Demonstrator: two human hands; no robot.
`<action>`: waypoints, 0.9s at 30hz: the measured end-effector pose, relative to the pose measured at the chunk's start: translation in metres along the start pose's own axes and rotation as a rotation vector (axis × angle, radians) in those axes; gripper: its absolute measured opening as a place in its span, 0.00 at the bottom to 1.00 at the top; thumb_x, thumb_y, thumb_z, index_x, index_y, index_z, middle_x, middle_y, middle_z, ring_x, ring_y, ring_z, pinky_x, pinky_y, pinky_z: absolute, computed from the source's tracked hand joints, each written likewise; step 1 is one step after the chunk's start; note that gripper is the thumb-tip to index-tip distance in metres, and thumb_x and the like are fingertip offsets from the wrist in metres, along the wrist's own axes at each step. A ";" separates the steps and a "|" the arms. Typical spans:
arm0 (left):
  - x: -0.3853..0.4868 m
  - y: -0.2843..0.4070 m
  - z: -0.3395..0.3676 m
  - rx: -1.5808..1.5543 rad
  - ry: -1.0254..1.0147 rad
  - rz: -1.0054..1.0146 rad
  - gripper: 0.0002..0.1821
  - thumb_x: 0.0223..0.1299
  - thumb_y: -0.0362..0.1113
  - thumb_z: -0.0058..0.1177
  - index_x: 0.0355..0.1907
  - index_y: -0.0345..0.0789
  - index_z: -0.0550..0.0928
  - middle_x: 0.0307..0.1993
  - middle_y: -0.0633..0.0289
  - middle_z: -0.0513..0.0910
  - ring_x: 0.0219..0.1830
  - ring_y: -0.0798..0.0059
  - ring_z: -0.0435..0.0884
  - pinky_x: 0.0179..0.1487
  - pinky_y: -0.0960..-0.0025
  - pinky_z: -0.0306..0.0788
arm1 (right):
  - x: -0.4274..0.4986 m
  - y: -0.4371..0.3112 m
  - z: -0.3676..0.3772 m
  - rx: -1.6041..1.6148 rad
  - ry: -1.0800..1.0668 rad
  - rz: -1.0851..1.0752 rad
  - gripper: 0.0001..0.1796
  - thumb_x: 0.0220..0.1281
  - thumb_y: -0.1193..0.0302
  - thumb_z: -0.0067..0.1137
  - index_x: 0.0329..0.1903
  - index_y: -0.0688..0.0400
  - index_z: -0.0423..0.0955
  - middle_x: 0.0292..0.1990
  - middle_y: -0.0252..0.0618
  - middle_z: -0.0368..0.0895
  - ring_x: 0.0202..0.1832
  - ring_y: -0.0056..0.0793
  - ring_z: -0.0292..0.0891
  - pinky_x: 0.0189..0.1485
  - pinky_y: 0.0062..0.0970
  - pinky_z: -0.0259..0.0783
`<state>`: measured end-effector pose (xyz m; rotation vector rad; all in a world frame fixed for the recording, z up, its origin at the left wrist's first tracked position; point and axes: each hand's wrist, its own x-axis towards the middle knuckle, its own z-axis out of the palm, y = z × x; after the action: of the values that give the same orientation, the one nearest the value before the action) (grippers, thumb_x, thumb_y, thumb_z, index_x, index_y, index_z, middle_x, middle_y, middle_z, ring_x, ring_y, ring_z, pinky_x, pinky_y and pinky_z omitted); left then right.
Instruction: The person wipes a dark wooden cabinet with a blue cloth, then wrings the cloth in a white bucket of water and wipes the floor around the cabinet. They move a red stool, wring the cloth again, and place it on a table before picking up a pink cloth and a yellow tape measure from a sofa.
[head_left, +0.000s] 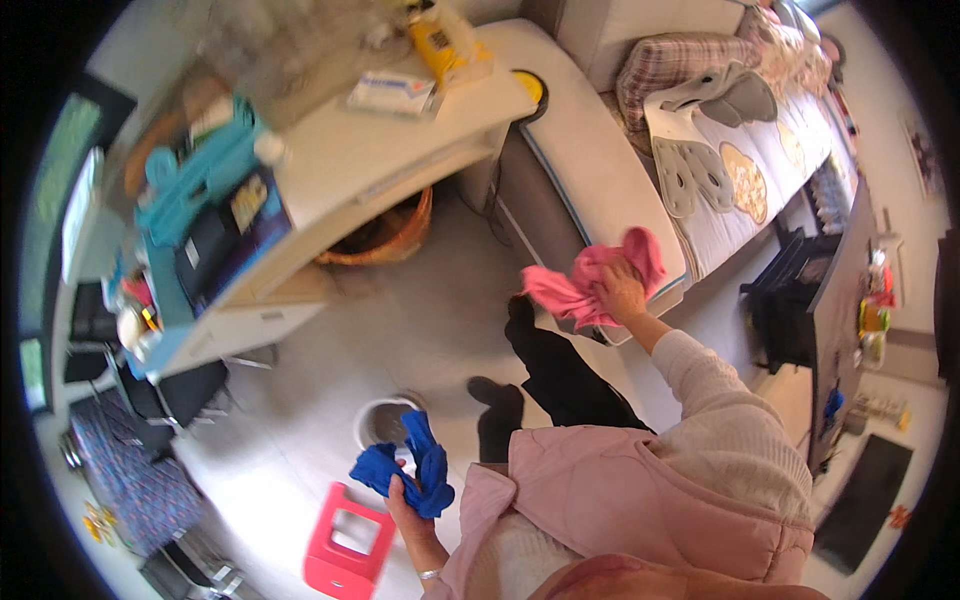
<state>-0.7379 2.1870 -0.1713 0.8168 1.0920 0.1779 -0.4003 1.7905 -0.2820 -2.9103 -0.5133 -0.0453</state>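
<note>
My left hand is closed around a bunched blue cloth, held low in front of me. Below that cloth, on the floor, stands a round white bucket, partly hidden by it. A crumpled pink cloth is in my right hand, over the near corner of a bed mattress. Whether the pink cloth touches the mattress cannot be told.
A red plastic stool stands on the floor by my left hand. Ahead is a curved desk with a wipes pack and an orange basket beneath. Pillows lie on the bed at right, beside a dark table.
</note>
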 end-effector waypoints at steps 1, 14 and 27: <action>0.007 0.006 0.000 -0.008 -0.014 0.001 0.19 0.59 0.45 0.53 0.48 0.35 0.74 0.20 0.69 0.71 0.20 0.81 0.71 0.26 0.78 0.67 | 0.001 0.011 0.008 -0.064 -0.043 0.163 0.21 0.49 0.67 0.60 0.50 0.47 0.73 0.56 0.38 0.68 0.64 0.42 0.60 0.60 0.49 0.62; 0.100 0.105 0.145 0.394 0.272 -0.208 0.23 0.57 0.48 0.55 0.50 0.34 0.76 0.41 0.64 0.76 0.44 0.73 0.75 0.47 0.69 0.72 | 0.206 0.094 0.049 -0.013 0.344 0.397 0.20 0.49 0.71 0.57 0.49 0.50 0.73 0.43 0.53 0.70 0.48 0.55 0.66 0.52 0.50 0.63; 0.119 0.145 0.278 0.425 0.267 -0.129 0.27 0.59 0.50 0.54 0.54 0.31 0.75 0.44 0.64 0.75 0.45 0.74 0.74 0.52 0.73 0.69 | 0.679 0.100 0.014 -0.251 -0.031 -0.170 0.22 0.54 0.60 0.57 0.54 0.39 0.72 0.59 0.42 0.66 0.63 0.44 0.59 0.59 0.49 0.65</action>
<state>-0.4108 2.2100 -0.1020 1.1185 1.4574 -0.0597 0.2717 1.9285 -0.2712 -3.1048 -0.8141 -0.0943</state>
